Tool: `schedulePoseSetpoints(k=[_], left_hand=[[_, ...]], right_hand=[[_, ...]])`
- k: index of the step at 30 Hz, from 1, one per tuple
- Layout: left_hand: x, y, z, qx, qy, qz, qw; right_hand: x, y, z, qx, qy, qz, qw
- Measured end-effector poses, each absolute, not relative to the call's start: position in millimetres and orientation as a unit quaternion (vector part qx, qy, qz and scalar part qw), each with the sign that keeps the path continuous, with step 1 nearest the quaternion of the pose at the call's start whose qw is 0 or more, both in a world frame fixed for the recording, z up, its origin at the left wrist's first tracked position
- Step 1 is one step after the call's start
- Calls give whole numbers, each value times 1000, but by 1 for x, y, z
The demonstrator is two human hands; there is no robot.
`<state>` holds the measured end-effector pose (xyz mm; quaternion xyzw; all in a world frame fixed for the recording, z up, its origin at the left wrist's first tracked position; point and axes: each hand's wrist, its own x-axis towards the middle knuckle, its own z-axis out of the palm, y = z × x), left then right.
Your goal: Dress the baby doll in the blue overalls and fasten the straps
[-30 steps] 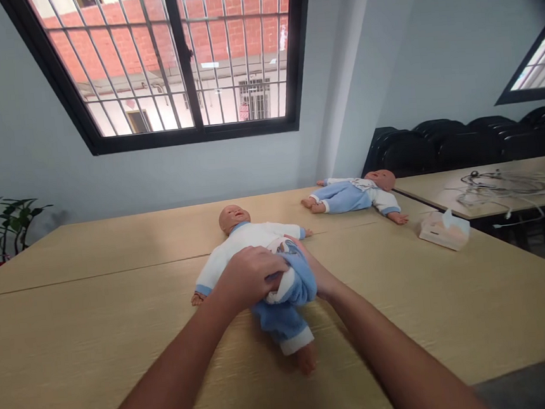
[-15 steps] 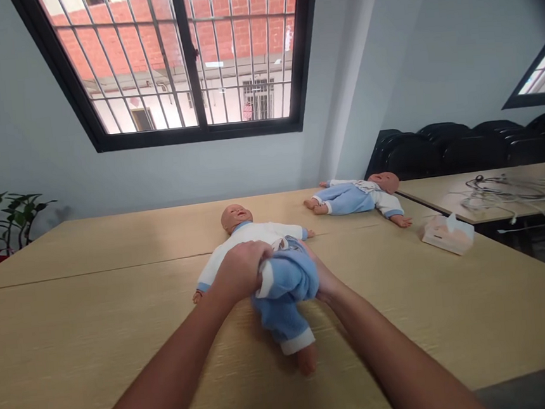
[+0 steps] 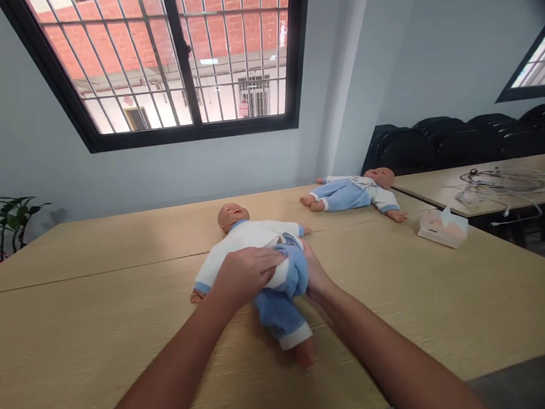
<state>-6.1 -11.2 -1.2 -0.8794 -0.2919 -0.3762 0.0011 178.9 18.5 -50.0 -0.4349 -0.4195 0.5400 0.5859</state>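
Observation:
A baby doll [image 3: 233,216] in a white top [image 3: 251,233] lies on its back, head away from me. Its blue trousers [image 3: 282,312] have white cuffs, and one leg stretches towards me with the bare foot [image 3: 305,353] showing. The other trouser leg [image 3: 296,269] is bunched up between my hands. My left hand [image 3: 247,271] is closed over its white cuff, fingers pressed together. From the right, my right hand [image 3: 315,274] holds the blue cloth, its fingers mostly hidden behind it. The foot of that leg is out of sight.
Another doll [image 3: 348,191] in like clothes lies at the back right of the wooden table [image 3: 121,332]. Beside it are a tissue box [image 3: 443,228] and, on a further table, tangled cables [image 3: 500,183]. Black chairs [image 3: 467,143] stand behind; a plant [image 3: 4,221] is at left.
My left hand's fingers have straightened across the white cuff, reaching further right. The bunched trouser leg sits lower and more folded between my hands. The camera view has shifted slightly.

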Motion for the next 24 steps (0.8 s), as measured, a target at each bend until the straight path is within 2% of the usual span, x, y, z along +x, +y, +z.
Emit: schedulePoseSetpoints(k=[5, 13, 17, 24], left_hand=[[-9, -8, -9, -832, -413, -359, 88], [-5, -3, -14, -848, -322, -419, 49], [-3, -4, -16, -835, -353, -419, 45], [-3, -3, -19, -841, -413, -349, 12]], right_hand=[[175, 18, -48, -447, -410, 528, 594], [177, 19, -48, -401, -400, 559, 605], [177, 19, -46, -377, -392, 578, 609], [174, 19, -50, -408, -388, 563, 604]])
